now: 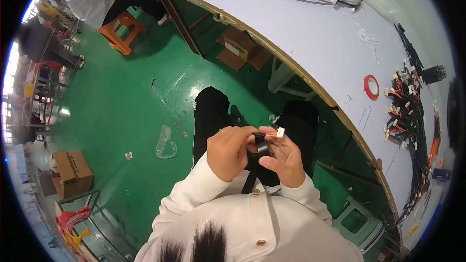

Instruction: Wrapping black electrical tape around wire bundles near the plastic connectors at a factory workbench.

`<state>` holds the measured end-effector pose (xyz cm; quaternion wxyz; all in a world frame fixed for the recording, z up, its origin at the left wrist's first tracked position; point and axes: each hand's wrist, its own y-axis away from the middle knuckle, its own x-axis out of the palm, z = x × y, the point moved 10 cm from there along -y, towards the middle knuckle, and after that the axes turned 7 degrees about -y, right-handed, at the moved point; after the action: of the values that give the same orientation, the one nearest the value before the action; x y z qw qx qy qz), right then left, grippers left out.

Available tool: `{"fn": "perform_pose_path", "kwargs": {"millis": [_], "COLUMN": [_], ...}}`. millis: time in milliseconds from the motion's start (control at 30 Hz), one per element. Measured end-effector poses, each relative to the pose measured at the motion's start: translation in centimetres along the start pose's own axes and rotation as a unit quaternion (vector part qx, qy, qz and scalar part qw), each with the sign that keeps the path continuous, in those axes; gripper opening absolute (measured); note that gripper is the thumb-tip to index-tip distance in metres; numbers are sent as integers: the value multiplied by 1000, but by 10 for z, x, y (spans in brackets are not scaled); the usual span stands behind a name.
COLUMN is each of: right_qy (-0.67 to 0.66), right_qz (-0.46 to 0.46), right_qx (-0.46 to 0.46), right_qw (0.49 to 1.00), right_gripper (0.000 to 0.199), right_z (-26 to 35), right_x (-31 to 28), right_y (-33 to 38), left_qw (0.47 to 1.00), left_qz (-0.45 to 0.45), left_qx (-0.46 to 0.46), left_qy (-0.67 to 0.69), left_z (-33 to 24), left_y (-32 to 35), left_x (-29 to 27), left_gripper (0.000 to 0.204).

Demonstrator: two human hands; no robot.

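The right hand point(285, 157) pinches a short cable point(262, 146), thumb and forefinger closed just behind its white plug point(280, 132) and orange wires point(270, 135). The left hand point(227, 151) curls shut around the black stretch beside it, fingertips touching the right hand's. The cable's tail hangs below both palms over the lap. With such a slight pinch, the plug could slip or the thin wires kink. Far right of the fingers, a red tape roll point(371, 87) lies on the white table point(310, 29).
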<state>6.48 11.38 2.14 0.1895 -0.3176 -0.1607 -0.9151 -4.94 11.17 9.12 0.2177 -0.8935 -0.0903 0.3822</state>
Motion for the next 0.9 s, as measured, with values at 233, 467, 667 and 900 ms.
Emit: {"fn": "perform_pose_path", "kwargs": {"millis": [233,467,667,900], "right_qy": [-48,-50,32,65], "right_qz": [-45,5,52,189], "right_qx": [44,103,26,118], "right_qw": [997,993,998,973], "right_gripper": [65,47,71,73], "right_z": [7,-18,-17,-8], "right_x": [2,-32,-20,15], "right_y": [7,8,-22,-36], "left_qw": [997,951,874,859], "left_qz": [18,156,243,272], "left_qx": [41,-153,-234,-251], "left_qy": [-61,218,349,354], "left_z": [-1,29,37,41], "left_y": [10,14,31,38], "left_x": [15,24,45,40], "left_gripper": [22,16,16,24]}}
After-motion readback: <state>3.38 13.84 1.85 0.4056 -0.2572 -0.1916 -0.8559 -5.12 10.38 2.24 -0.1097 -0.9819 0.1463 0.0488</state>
